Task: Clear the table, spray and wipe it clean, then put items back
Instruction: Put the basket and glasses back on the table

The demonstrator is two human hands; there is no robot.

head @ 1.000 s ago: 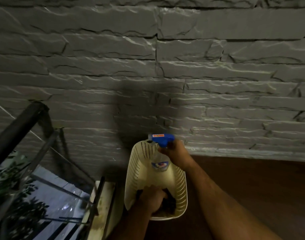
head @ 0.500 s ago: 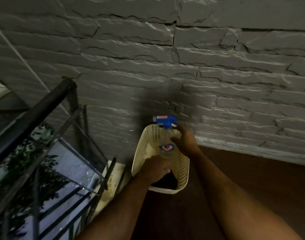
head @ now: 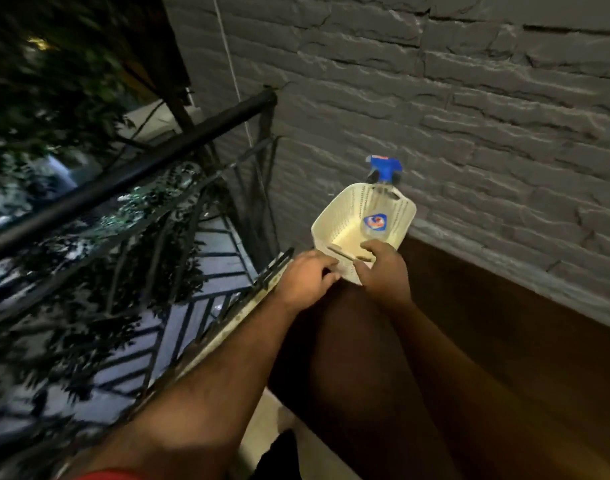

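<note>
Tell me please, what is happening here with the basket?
A person holds the near rim of a cream basket with both hands: the left hand and the right hand grip it. A spray bottle with a blue trigger head stands inside. The basket sits at the far corner of the dark wooden table, by the stone wall.

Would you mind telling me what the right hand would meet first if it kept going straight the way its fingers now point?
The right hand holds the near rim of the cream basket, fingers pointing inward. Going straight on, it would probably meet the spray bottle leaning inside, though depth is unclear.
</note>
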